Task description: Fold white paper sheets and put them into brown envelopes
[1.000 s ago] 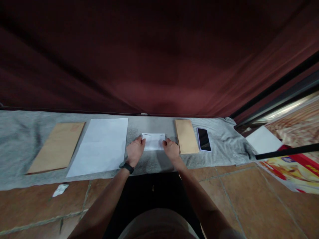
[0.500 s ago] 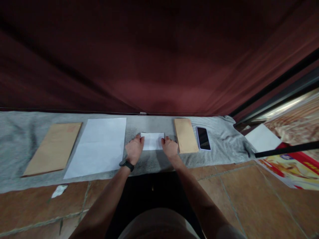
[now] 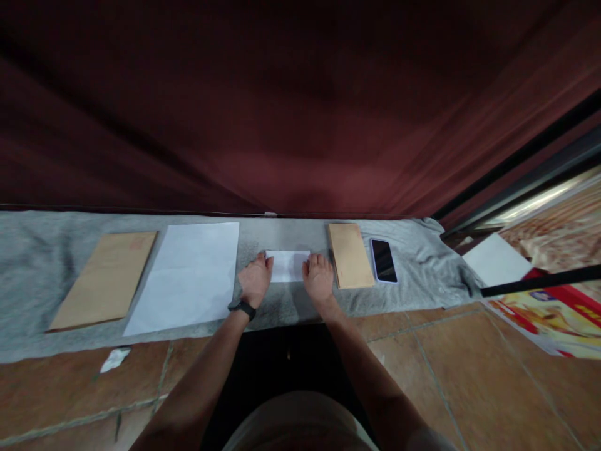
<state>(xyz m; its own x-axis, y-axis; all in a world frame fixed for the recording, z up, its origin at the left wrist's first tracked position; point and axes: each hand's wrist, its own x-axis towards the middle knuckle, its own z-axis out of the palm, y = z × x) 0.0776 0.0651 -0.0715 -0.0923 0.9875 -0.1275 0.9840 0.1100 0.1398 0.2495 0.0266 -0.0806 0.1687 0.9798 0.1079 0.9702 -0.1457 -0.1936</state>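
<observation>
The right hand [image 3: 318, 280] shifts flatter, likely helping the left hand [image 3: 255, 277] steady the paper [image 3: 287, 267]; whether either grip pinches, I cannot tell.

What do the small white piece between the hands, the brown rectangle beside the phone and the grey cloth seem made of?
Small white piece: probably matte paper, thin with straight edges.
Brown rectangle: likely kraft paper, matte and crisp-edged.
Grey cloth: soft fabric, perhaps plush; wrinkled and mottled.
</observation>
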